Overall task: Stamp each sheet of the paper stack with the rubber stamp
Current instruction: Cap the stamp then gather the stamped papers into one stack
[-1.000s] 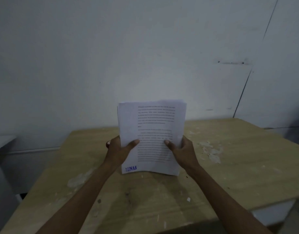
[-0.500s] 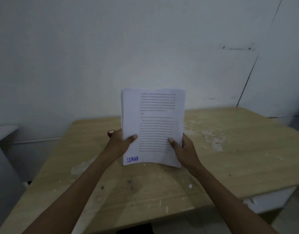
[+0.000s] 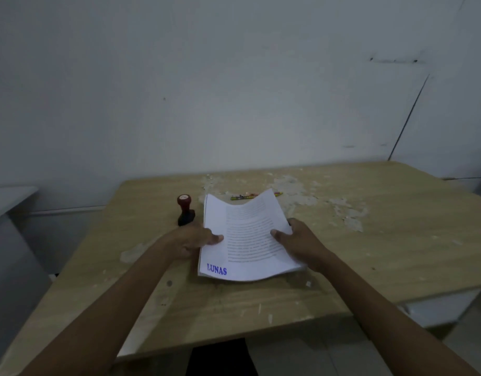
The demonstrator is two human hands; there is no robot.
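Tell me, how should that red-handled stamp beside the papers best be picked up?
Probably by its red handle, from above. The rubber stamp stands upright on the table, its round knob on top and its dark base down, so fingers can close round the narrow neck. The left hand is nearest, though it now holds the paper stack together with the right hand.

Paper stack: white printed sheets, blue "LUNAS" stamp at near-left corner of top sheet, far edge curled upward, near edge apparently on table. Rubber stamp: upright, red handle, black base, just left of stack.
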